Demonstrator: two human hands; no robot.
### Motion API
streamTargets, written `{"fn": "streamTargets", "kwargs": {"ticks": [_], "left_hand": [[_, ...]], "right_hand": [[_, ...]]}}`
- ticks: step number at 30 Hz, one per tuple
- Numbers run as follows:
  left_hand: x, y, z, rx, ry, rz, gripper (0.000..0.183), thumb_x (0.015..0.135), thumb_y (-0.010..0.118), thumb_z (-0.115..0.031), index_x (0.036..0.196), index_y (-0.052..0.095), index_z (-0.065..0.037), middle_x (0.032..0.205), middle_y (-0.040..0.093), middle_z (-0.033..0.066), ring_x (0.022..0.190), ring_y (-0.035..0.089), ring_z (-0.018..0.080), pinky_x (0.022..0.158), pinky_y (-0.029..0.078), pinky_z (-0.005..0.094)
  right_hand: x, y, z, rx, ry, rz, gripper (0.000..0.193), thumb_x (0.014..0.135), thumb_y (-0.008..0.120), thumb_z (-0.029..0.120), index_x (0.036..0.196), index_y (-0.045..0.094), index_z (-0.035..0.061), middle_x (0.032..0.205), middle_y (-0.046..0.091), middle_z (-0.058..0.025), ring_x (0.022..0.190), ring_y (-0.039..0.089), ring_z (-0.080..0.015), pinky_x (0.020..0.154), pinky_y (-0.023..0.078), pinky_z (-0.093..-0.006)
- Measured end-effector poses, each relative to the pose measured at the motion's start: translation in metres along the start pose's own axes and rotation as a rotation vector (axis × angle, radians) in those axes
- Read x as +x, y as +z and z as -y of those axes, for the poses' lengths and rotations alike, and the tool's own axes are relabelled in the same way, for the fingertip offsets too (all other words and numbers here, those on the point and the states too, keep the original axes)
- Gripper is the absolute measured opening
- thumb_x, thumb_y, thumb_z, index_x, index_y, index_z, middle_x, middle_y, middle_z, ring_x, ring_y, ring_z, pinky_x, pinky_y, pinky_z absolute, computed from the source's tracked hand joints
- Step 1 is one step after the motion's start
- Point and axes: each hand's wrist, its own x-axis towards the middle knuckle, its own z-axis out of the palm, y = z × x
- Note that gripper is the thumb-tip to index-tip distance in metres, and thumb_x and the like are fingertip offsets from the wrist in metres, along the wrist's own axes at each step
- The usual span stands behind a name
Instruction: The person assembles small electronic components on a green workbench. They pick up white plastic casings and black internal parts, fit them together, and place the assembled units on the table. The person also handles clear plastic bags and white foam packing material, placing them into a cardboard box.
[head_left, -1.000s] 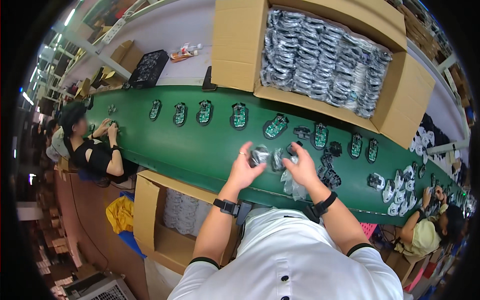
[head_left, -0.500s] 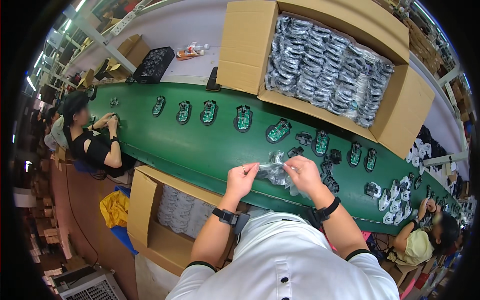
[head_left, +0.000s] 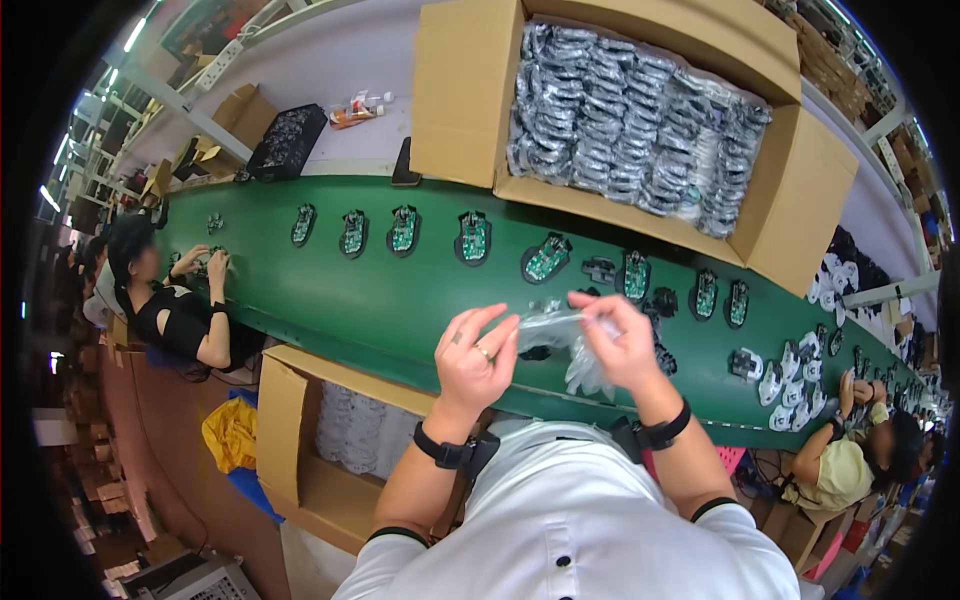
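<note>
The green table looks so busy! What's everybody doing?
A person's right hand pinches a clear plastic bag over the green table. The left hand is at the bag's other end, but its grip is hard to make out. Green circuit boards lie in a row beyond, and a big cardboard box holds wrapped parts. One co-worker is at the left, another at the right.

I see: bottle (head_left: 372,103) lying on pale ledge (head_left: 362,152), black tray (head_left: 307,154) left of it, yellow bundle (head_left: 230,434) lower left, power strip (head_left: 219,66) upper left.

no readable text, no legible labels or brands, no numbers or signs made out
</note>
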Motion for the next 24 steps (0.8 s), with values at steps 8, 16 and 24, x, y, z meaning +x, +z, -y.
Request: {"fn": "streamTargets", "kwargs": {"ticks": [8,16,24], "left_hand": [[0.001,0.089,0.042,0.047,-0.502,0.459,0.045,0.086,0.073,-0.032,0.122,0.068,-0.005,0.114,0.069,0.0175,0.097,0.068,0.0338,0.083,0.055,0.0394],[-0.039,0.152,0.063,-0.366,-0.610,0.601,0.033,0.086,0.076,-0.023,0.109,0.069,-0.002,0.090,0.071,0.0084,0.081,0.067,0.0190,0.074,0.055,0.0328],[-0.024,0.111,0.029,-0.655,-0.455,0.289,0.007,0.092,0.068,-0.008,0.090,0.066,-0.002,0.103,0.068,0.0064,0.089,0.061,0.0076,0.076,0.051,0.0271]], "right_hand": [[0.023,-0.062,-0.021,-0.442,0.384,-0.185,0.016,0.089,0.062,0.008,0.076,0.055,0.0015,0.092,0.069,-0.0099,0.082,0.063,-0.0160,0.075,0.050,-0.0303],[-0.030,-0.060,-0.077,-0.036,0.391,-0.117,0.012,0.087,0.056,-0.003,0.098,0.055,0.0022,0.109,0.069,-0.0123,0.097,0.066,-0.0163,0.084,0.051,-0.0286],[-0.011,-0.022,-0.067,-0.008,0.315,0.075,0.032,0.090,0.070,0.006,0.122,0.067,0.0008,0.112,0.071,-0.0074,0.103,0.063,-0.0139,0.090,0.050,-0.0294]]}}
